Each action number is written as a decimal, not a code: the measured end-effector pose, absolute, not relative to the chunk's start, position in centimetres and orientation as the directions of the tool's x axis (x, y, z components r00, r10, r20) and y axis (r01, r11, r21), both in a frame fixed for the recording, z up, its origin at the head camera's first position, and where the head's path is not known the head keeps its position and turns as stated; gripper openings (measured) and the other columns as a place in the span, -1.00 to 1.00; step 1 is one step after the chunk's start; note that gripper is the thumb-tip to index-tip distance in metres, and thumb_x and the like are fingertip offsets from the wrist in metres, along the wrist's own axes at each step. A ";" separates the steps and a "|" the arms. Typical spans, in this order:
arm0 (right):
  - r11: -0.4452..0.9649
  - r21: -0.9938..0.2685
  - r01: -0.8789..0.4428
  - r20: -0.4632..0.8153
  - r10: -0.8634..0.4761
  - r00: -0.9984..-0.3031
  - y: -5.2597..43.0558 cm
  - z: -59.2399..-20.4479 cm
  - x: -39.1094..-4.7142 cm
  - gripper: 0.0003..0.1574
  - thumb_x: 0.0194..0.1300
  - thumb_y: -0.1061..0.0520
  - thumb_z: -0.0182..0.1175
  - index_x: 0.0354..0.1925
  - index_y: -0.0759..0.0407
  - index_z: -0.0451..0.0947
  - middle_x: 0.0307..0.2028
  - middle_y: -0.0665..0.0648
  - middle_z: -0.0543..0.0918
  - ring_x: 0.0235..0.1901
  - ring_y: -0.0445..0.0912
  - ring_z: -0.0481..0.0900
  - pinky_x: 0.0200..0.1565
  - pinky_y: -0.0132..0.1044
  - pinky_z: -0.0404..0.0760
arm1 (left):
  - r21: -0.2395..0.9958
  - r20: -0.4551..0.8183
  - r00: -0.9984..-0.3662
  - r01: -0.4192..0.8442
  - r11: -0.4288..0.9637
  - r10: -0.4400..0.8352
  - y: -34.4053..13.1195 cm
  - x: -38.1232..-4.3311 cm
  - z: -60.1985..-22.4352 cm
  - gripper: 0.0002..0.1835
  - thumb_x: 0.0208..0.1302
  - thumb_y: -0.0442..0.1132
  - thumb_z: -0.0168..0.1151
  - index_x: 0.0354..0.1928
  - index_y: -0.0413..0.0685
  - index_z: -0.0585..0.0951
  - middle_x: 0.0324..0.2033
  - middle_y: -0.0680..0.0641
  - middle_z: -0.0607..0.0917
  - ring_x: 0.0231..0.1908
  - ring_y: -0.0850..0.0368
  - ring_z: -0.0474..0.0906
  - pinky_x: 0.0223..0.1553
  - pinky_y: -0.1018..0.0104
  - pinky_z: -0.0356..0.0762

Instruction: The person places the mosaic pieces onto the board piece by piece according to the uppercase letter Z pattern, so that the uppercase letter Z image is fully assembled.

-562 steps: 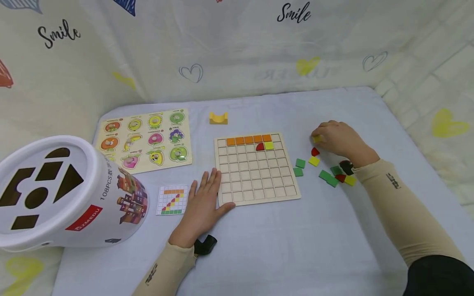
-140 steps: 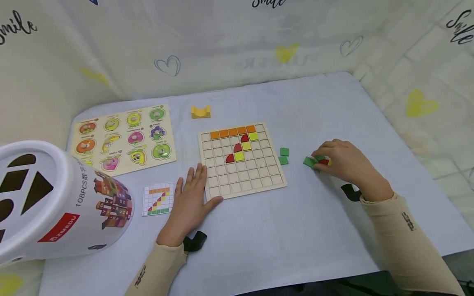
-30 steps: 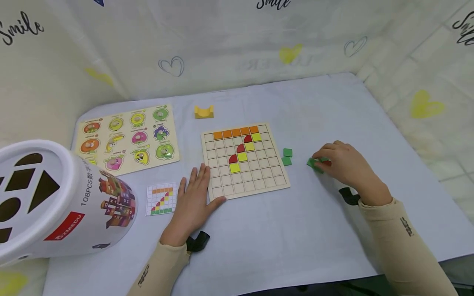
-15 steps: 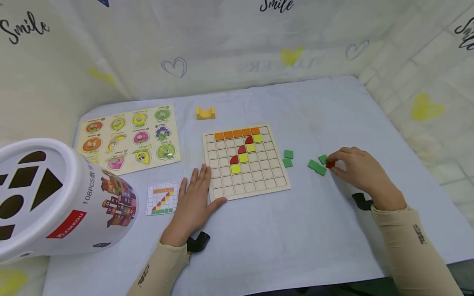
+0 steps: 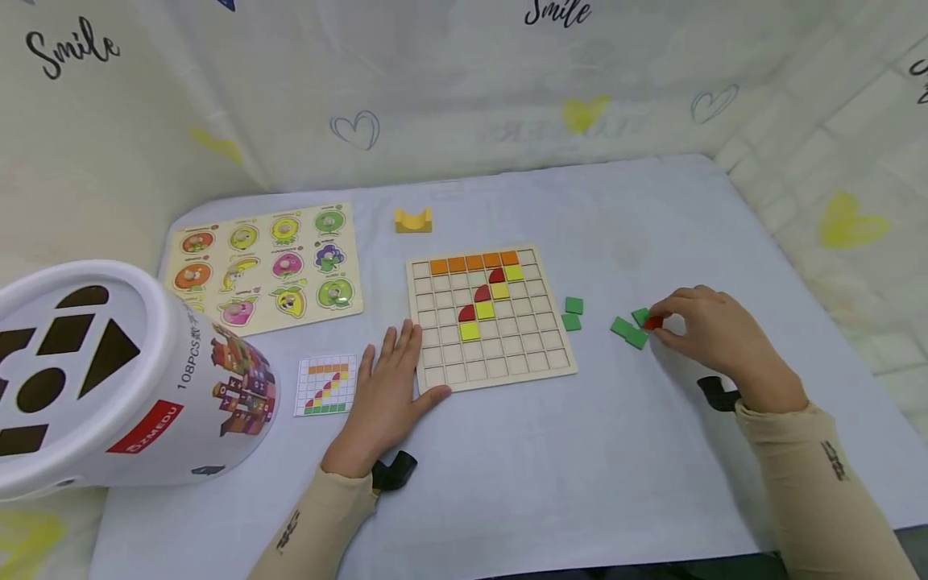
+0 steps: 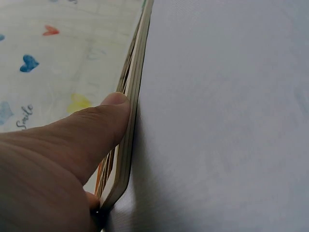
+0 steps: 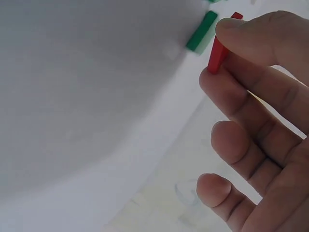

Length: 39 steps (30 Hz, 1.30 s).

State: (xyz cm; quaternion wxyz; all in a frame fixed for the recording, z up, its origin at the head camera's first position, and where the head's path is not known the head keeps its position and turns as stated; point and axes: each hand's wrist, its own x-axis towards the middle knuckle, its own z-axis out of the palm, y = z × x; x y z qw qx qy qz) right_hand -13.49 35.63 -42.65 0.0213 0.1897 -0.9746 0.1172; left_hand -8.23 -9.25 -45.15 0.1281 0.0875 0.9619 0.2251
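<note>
My right hand (image 5: 714, 334) pinches a small red tile (image 7: 219, 50) between thumb and fingertips, right beside several green square tiles (image 5: 628, 333) on the cloth. At the left corner of the wooden grid board (image 5: 522, 342) lies my left hand (image 5: 387, 395), fingers spread flat, the thumb on the board's near edge in the left wrist view. On the board stand a row of orange tiles (image 5: 474, 262) along the top and a diagonal of red quarter-round tiles (image 5: 482, 293) with yellow square tiles (image 5: 484, 310) beside them. Left of that hand is a pattern card (image 5: 326, 385) printed with a similar design.
Two more green tiles (image 5: 573, 314) lie just right of the board. A fruit puzzle board (image 5: 304, 270) is at the back left, with a yellow arch block (image 5: 413, 221) near it. A large white bucket (image 5: 181, 379) with shaped holes in its lid fills the left side.
Over the last seconds, more red and yellow tiles came onto the board's diagonal. The right hand has shifted off the green tiles and now holds a red one. The left hand stays at the board.
</note>
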 end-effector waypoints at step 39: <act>0.648 -0.207 -0.733 0.068 -0.738 -0.671 11.2 -41.6 -17.7 -0.78 0.25 0.06 0.51 -0.12 0.03 0.82 -0.18 0.02 0.80 -0.10 -0.01 0.66 0.03 -0.08 0.65 | 0.414 -0.197 -0.955 0.124 0.902 0.222 -9.3 -8.5 -45.6 0.10 0.34 0.33 0.28 0.68 -0.02 -0.01 0.69 -0.02 -0.05 0.70 -0.08 -0.23 0.65 -0.22 -0.31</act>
